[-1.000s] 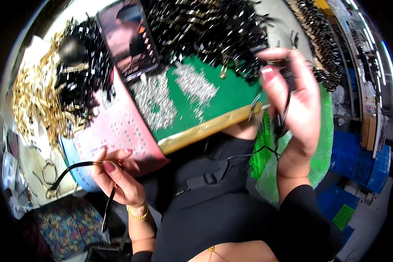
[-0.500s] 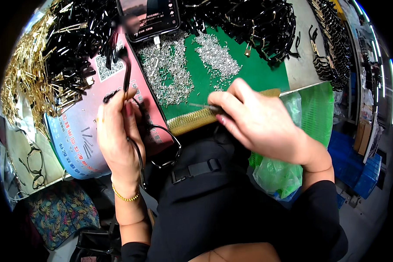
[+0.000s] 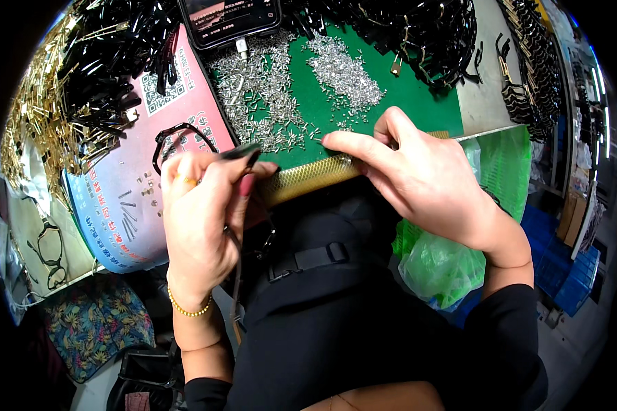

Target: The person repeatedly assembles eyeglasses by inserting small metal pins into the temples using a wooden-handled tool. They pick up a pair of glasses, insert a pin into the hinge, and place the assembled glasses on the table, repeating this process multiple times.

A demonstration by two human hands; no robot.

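While my left hand grips a black glasses frame by the near edge of the surface, I can't tell whether my curled right hand holds anything. Beyond, silver parts, a phone and heaped black frames crowd the far side. Yellow mesh lines the near edge; green mat gives me room rightward, before a green bag past the edge.

A black eyeglass frame, partly hidden, is held left of centre, one rounded rim showing above the grip and a slim temple hanging below. Small silver screw-like pieces lie loose in two spread heaps, upper centre, the left one broader.
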